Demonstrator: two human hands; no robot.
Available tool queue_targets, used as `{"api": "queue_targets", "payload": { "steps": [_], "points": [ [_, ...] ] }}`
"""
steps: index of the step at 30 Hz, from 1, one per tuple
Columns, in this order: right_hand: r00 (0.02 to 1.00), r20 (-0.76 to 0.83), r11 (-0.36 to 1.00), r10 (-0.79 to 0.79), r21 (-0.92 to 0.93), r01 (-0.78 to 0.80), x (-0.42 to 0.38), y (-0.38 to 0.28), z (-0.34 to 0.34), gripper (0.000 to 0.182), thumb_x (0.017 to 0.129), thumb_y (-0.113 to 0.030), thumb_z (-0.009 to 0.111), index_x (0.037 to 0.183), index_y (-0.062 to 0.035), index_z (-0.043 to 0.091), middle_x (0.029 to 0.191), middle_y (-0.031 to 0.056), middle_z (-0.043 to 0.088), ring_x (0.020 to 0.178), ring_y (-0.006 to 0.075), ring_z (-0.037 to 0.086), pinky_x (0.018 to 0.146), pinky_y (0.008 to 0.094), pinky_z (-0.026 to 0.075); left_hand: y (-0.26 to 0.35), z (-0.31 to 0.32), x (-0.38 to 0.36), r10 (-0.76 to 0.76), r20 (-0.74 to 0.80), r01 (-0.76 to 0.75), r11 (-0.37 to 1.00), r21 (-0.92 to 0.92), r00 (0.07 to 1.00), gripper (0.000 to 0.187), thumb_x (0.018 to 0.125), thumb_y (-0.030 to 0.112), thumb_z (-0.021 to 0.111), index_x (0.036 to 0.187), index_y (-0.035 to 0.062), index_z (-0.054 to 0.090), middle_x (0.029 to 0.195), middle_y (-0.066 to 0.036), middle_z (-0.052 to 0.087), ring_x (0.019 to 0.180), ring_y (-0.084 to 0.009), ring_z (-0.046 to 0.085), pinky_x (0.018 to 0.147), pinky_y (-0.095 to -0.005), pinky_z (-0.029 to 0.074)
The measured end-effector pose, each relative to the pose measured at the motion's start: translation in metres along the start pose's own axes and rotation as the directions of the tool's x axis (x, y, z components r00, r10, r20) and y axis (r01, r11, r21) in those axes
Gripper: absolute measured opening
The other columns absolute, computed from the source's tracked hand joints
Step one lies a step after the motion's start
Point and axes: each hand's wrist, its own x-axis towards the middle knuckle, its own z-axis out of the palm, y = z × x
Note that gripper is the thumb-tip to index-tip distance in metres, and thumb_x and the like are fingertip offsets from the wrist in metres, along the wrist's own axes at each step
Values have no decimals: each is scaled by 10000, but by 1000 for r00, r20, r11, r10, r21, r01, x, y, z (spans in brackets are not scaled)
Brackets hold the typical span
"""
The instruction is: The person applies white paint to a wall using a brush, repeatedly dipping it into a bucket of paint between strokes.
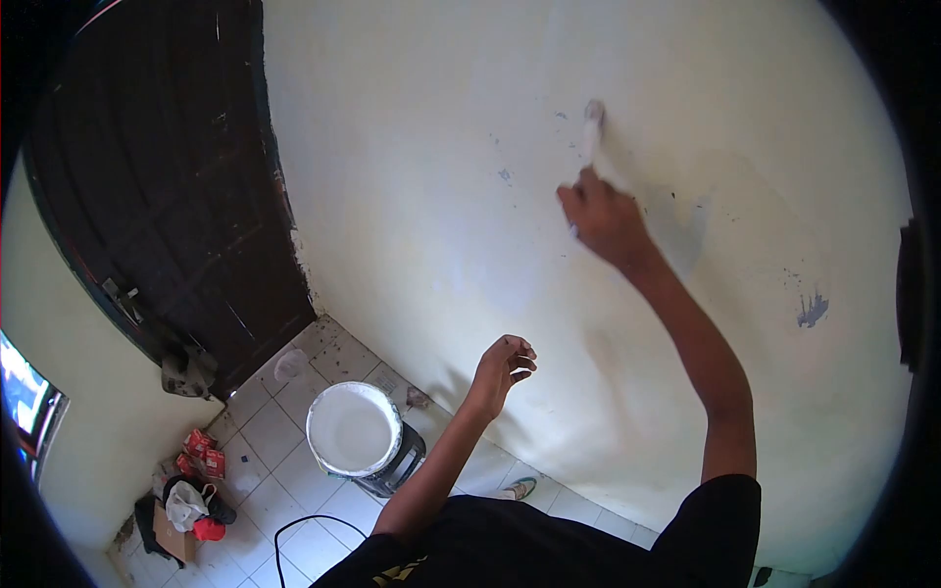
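Right hand (603,218) fisted round brush (592,132), bristles on wall (421,176), upper right. Left hand (505,365) empty, fingers loosely curled, off wall. Bucket (355,431) on floor (270,446) lower left, near door (167,186). Judgement: keep strokes even, overlap blue marks, reload before bristles dry.

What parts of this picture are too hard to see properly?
- Head view: the paintbrush is blurred; the right hand covers most of its handle.
- The bucket sides are mostly hidden beneath its own rim.
- The red packets on the floor are too small to read.
- The left hand curls, hiding its palm.
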Motion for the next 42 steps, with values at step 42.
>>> {"api": "queue_targets", "payload": {
  "steps": [42],
  "points": [
    [646, 598, -50, -474, 714, -698, -112, -613, 210, 200, 768, -63, 663, 959, -6, 643, 808, 247, 648, 800, 396, 647, 766, 441, 531, -119, -376, -263, 498, -836, 650, 560, 513, 231, 309, 878, 93, 583, 1168, -6, 547, 1171, -142, 596, 1059, -301, 575, 915, -375, 449]
  ]
}}
